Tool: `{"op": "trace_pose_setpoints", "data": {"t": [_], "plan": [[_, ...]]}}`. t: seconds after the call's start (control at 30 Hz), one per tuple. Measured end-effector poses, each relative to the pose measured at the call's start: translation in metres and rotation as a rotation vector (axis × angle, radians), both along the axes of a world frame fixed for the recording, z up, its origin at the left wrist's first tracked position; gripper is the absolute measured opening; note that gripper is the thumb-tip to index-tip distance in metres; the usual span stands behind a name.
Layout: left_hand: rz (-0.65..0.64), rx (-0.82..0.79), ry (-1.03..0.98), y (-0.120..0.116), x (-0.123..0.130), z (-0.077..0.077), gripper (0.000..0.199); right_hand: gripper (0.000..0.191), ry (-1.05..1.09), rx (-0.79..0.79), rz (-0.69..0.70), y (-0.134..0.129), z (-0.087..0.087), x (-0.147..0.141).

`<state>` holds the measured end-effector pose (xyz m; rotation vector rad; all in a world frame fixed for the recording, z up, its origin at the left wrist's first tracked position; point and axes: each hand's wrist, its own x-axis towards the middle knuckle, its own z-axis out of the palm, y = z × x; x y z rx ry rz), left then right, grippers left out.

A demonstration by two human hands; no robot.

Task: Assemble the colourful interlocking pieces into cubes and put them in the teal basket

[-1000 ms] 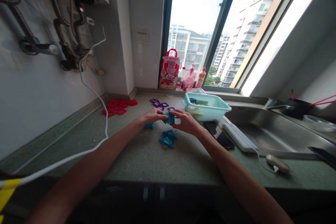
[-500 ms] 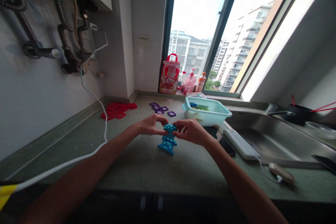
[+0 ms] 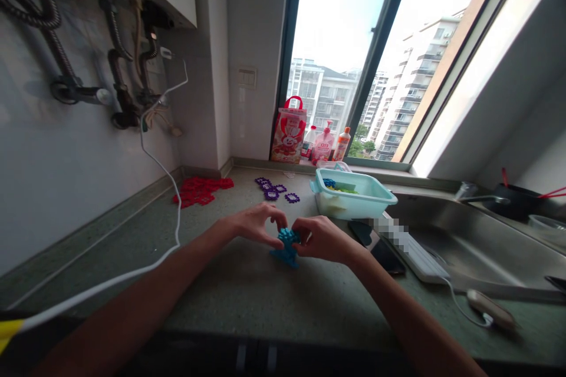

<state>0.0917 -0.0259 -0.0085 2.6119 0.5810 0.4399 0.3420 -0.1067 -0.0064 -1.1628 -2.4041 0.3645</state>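
Observation:
A small structure of blue interlocking plastic pieces [image 3: 285,255] stands on the counter in front of me, its toothed top between my fingertips. My left hand [image 3: 260,225] grips its upper left side with thumb and fingers. From the right, my right hand [image 3: 323,238] pinches the upper right side, fingers curled. Part of the structure is hidden behind my fingers. Farther back lie several purple toothed pieces [image 3: 270,189], some overlapping. A spread of red pieces [image 3: 201,189] lies at the back left.
A pale turquoise tub [image 3: 358,207] with blue, yellow and green pieces stands at the back right. A dark phone [image 3: 384,252] and white power strip [image 3: 418,256] lie beside the sink [image 3: 460,241]. A white cable [image 3: 178,218] crosses the counter's left side.
Both hands have moved down with the upper part of the blue structure, which now looks shorter and more compact. The camera view has shifted slightly.

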Motion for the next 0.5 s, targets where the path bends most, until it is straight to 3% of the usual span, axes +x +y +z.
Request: {"op": "trace_pose_setpoints", "data": {"t": [0.13,0.23,0.37,0.5], "plan": [[0.009,0.006,0.069,-0.003,-0.001,0.004,0.078,0.017,0.005,0.008,-0.005,0.000,-0.001,0.000],[-0.030,0.065,0.152,-0.007,0.003,0.002,0.068,0.018,0.008,-0.012,-0.001,0.000,0.000,0.000],[0.009,0.127,0.166,-0.010,0.009,-0.004,0.044,0.023,-0.014,-0.018,0.012,0.003,0.000,0.005],[0.087,0.141,0.158,-0.008,0.010,-0.007,0.059,0.033,-0.040,-0.004,0.006,0.008,-0.002,0.010]]}}
